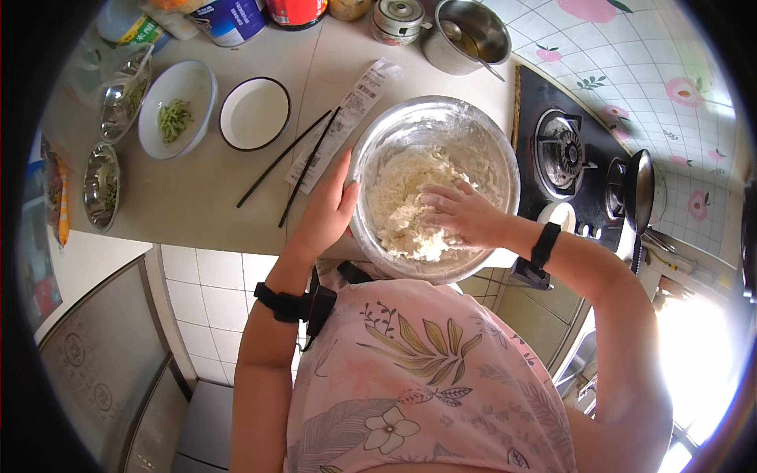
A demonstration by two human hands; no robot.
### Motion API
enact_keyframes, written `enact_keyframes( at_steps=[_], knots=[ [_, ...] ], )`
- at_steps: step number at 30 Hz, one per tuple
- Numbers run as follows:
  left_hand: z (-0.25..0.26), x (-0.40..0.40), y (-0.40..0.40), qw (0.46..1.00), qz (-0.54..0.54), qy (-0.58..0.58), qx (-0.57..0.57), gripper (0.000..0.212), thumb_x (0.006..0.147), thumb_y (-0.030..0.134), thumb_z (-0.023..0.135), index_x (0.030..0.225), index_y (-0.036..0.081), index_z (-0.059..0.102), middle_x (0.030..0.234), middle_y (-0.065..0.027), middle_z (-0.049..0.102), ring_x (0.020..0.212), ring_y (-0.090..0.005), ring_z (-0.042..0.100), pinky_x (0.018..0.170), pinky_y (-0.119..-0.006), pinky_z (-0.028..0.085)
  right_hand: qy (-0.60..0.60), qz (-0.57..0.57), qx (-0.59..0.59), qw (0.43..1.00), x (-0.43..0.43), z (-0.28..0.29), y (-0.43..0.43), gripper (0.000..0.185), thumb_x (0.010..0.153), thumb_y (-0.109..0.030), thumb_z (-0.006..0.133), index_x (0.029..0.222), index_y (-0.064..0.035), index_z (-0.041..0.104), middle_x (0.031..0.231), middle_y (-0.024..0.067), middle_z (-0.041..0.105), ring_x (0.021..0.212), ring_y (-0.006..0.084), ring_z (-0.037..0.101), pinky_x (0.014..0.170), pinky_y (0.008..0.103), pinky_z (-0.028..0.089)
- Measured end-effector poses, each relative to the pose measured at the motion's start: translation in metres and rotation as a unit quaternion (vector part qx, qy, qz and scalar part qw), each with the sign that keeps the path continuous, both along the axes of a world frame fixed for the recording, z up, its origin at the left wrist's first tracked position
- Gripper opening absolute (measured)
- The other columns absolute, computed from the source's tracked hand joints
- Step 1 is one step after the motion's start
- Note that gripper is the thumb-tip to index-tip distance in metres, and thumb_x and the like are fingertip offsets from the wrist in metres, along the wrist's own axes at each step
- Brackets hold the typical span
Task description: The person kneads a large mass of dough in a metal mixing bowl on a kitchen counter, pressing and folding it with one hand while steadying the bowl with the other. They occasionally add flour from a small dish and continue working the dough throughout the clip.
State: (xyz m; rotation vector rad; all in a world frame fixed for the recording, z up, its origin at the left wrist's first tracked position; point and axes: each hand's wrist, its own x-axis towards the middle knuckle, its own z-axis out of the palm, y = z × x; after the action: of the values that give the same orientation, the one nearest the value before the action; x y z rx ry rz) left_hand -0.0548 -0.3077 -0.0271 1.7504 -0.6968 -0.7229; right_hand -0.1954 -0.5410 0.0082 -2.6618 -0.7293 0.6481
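A large metal mixing bowl (502, 136) stands at the counter's front edge, close against my body. Inside it lies a shaggy, crumbly mass of floury dough (393, 201), and flour dusts the bowl's inner wall. My left hand (331, 207) grips the bowl's left rim, with the thumb at the edge. My right hand (458, 213) is down in the bowl with its fingers on the dough; the fingertips are partly buried and floury. Left of the bowl, two black chopsticks (310, 165) lie partly across a long printed paper strip (369, 97).
A white dark-rimmed bowl (254, 115), a white bowl (204, 88) of chopped green vegetable and metal bowls (102, 186) stand left. Behind are a metal pot (467, 38) with a ladle and a lidded jar (397, 20). On the right, a gas stove (559, 154) bears a frying pan (639, 189).
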Motion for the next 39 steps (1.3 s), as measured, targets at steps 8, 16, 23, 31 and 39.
enact_keyframes(
  at_steps=[8, 16, 23, 31, 39],
  knots=[
    [0.013, 0.0, -0.004, 0.999, -0.023, -0.035, -0.005, 0.05, 0.088, 0.008, 0.041, 0.132, -0.003, 0.02, 0.132, -0.0199, 0.034, 0.122, -0.0257, 0.035, 0.097, -0.029, 0.028, 0.071, -0.061, -0.151, 0.984, 0.001, -0.035, 0.028, 0.067, 0.077, -0.041, 0.053, 0.133, -0.0159, 0.026, 0.141, 0.0144, 0.014, 0.133, 0.0251, 0.002, 0.1, 0.0525, 0.015],
    [0.002, -0.003, -0.004, 0.997, -0.007, -0.072, 0.002, 0.051, 0.086, 0.006, 0.043, 0.132, -0.001, 0.023, 0.122, -0.0239, 0.042, 0.109, -0.0337, 0.046, 0.089, -0.033, 0.037, 0.031, -0.135, -0.159, 0.978, 0.039, -0.061, 0.039, 0.041, 0.086, -0.024, 0.034, 0.124, -0.0089, 0.038, 0.136, 0.0116, 0.028, 0.132, 0.0255, 0.005, 0.096, 0.0616, 0.015],
    [-0.002, 0.026, -0.013, 1.0, -0.005, -0.003, 0.012, 0.047, 0.087, 0.013, 0.045, 0.129, 0.004, 0.029, 0.103, -0.0229, 0.055, 0.088, -0.029, 0.057, 0.077, -0.032, 0.043, 0.061, -0.285, 0.043, 0.956, 0.047, -0.031, 0.026, 0.053, 0.082, -0.045, 0.047, 0.117, -0.0047, 0.047, 0.133, 0.0168, 0.033, 0.129, 0.0291, 0.018, 0.1, 0.0574, 0.016],
    [0.0, -0.004, 0.002, 0.988, 0.002, -0.108, 0.106, 0.047, 0.087, 0.014, 0.043, 0.13, 0.001, 0.026, 0.103, -0.0246, 0.054, 0.083, -0.0339, 0.058, 0.07, -0.037, 0.045, 0.113, -0.49, 0.158, 0.85, 0.083, -0.034, -0.009, 0.046, 0.087, -0.044, 0.035, 0.106, -0.0074, 0.057, 0.096, 0.0199, 0.059, 0.091, 0.0308, 0.056, 0.08, 0.0378, 0.043],
    [0.004, -0.001, -0.002, 0.998, 0.031, -0.024, 0.041, 0.049, 0.086, 0.011, 0.043, 0.132, 0.007, 0.025, 0.1, -0.0252, 0.054, 0.083, -0.0363, 0.056, 0.071, -0.038, 0.044, 0.288, -0.284, 0.003, 0.915, 0.117, -0.038, 0.066, 0.055, 0.082, -0.046, 0.034, 0.104, -0.0016, 0.058, 0.105, 0.0175, 0.057, 0.098, 0.0316, 0.053, 0.086, 0.037, 0.041]
  ],
)
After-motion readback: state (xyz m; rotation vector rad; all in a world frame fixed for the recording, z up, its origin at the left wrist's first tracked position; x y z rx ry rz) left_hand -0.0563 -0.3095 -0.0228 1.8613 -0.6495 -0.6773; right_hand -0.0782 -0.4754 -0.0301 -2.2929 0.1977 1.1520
